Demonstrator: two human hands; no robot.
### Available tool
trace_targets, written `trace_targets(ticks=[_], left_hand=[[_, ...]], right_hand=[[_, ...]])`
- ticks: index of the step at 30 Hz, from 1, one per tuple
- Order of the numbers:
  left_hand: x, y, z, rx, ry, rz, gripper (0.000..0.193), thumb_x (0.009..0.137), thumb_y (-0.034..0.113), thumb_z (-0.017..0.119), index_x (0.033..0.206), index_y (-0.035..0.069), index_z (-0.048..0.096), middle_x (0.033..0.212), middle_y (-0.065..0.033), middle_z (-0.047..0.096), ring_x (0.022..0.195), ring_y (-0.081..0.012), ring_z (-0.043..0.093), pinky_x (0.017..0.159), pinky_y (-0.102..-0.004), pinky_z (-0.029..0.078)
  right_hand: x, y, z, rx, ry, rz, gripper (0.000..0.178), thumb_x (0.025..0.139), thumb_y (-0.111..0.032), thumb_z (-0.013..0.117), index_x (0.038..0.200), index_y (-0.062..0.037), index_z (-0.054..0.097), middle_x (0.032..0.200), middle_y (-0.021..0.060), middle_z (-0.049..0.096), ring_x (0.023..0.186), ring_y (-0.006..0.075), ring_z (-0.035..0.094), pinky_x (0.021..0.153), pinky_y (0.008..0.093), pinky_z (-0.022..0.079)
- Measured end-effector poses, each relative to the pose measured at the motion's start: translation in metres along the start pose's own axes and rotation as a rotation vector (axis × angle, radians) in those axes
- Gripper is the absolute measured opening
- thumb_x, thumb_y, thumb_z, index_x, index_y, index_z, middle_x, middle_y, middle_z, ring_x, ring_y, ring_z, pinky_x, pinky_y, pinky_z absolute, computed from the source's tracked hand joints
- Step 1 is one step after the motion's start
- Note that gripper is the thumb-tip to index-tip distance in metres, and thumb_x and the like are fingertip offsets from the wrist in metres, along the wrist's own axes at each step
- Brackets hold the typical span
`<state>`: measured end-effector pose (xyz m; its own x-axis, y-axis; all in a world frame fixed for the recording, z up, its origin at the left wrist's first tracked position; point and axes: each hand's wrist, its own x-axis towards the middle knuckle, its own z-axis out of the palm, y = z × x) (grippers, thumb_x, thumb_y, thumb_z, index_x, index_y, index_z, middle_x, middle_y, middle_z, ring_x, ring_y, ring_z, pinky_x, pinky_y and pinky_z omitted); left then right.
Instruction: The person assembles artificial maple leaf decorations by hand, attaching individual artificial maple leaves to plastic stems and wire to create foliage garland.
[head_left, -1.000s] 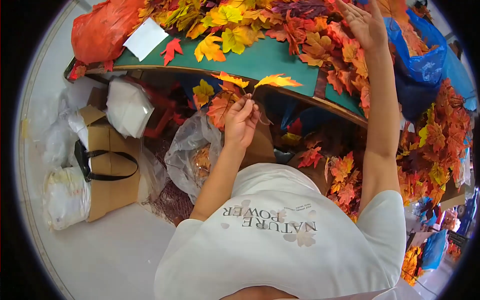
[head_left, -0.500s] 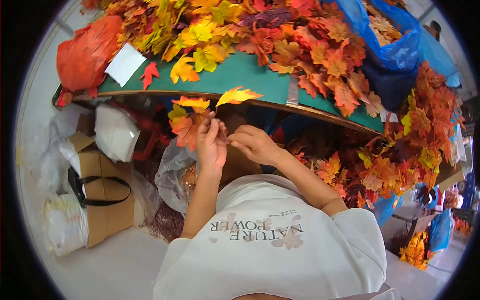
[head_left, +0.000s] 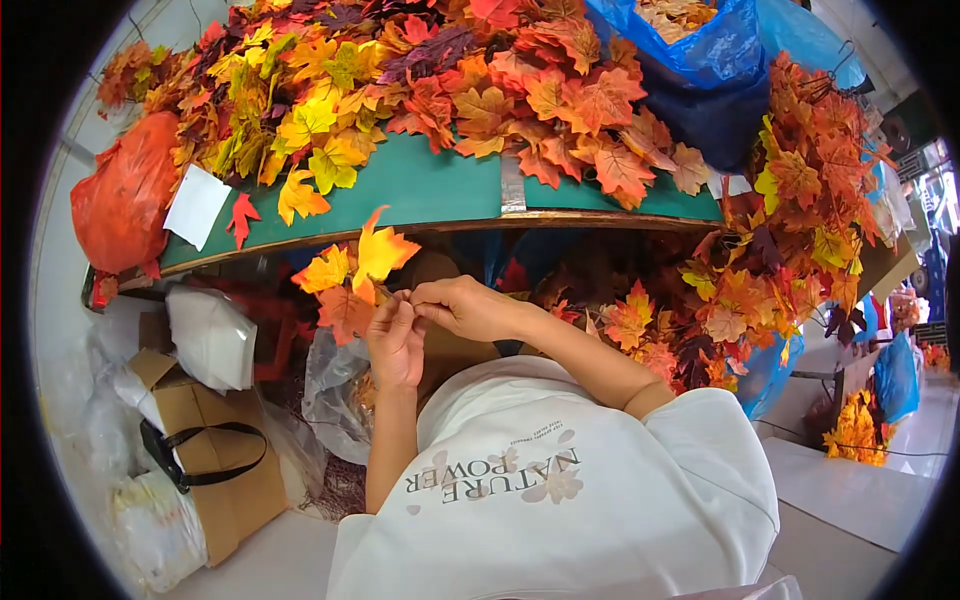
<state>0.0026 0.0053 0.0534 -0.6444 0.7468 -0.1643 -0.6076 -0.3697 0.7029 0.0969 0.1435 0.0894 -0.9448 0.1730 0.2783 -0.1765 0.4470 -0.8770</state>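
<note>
My left hand [head_left: 397,348] is closed in a pinch, its fingertips at the base of a small sprig of artificial maple leaves. The sprig has a yellow leaf with orange tips [head_left: 377,258], a second yellow-orange leaf [head_left: 322,270] and a dull orange leaf [head_left: 345,313]. My right hand [head_left: 465,306] is closed too, thumb and finger pinched together against the left fingertips, where the stems meet. Exactly what the right fingers grip is too small to make out. Both hands are just below the front edge of the green table [head_left: 440,190].
Heaped maple leaves [head_left: 590,100] cover the table's back. An orange-red bag [head_left: 128,195], white card [head_left: 197,205] and red leaf [head_left: 242,218] lie at left. A blue bag [head_left: 700,80] and hanging leaves [head_left: 790,240] stand right. Below left are a cardboard box [head_left: 225,460] and clear plastic bag [head_left: 340,370].
The view has shifted. Both hands have come closer together, fingertips now meeting at the stems. The yellow leaf has turned from lying sideways to standing more upright.
</note>
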Motion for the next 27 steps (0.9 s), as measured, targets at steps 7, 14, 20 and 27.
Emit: trace_targets(ticks=[7, 14, 20, 27], left_hand=[[0.005, 0.009, -0.001, -0.129, 0.103, 0.115, 0.008, 0.090, 0.011, 0.055, 0.094, 0.006, 0.059, 0.091, -0.0034, 0.062, 0.082, -0.0139, 0.061, 0.087, -0.0323, 0.048], [0.018, 0.015, -0.006, -0.075, 0.130, 0.256, 0.013, 0.089, 0.005, 0.056, 0.100, 0.005, 0.061, 0.093, -0.0049, 0.064, 0.083, -0.0148, 0.061, 0.088, -0.0313, 0.048], [0.020, 0.037, -0.002, -0.040, 0.066, 0.312, 0.018, 0.088, 0.005, 0.057, 0.106, 0.003, 0.061, 0.099, -0.0050, 0.064, 0.077, -0.0128, 0.061, 0.084, -0.0309, 0.050], [0.015, 0.033, -0.015, -0.072, -0.028, 0.111, 0.022, 0.087, 0.009, 0.059, 0.108, 0.003, 0.060, 0.094, -0.0017, 0.060, 0.075, -0.0113, 0.056, 0.081, -0.0307, 0.048]], right_hand=[[-0.033, -0.038, -0.106, -0.887, 0.648, -0.366, 0.026, 0.071, -0.002, 0.062, 0.096, -0.0069, 0.064, 0.098, 0.0115, 0.061, 0.096, 0.0263, 0.058, 0.083, 0.0367, 0.046], [-0.097, 0.022, -0.275, -1.445, 0.606, 0.153, 0.029, 0.074, -0.001, 0.053, 0.100, -0.0067, 0.062, 0.100, 0.0092, 0.058, 0.092, 0.0278, 0.058, 0.079, 0.0351, 0.048], [-0.112, 0.040, -0.296, -1.515, 0.409, 0.149, 0.020, 0.073, -0.005, 0.054, 0.092, -0.0064, 0.063, 0.092, 0.0066, 0.058, 0.087, 0.0257, 0.059, 0.070, 0.0354, 0.051], [-0.110, 0.010, -0.313, -1.335, 0.338, 0.156, 0.019, 0.070, -0.005, 0.056, 0.087, -0.0079, 0.064, 0.083, 0.0085, 0.059, 0.075, 0.0288, 0.060, 0.064, 0.0362, 0.049]])
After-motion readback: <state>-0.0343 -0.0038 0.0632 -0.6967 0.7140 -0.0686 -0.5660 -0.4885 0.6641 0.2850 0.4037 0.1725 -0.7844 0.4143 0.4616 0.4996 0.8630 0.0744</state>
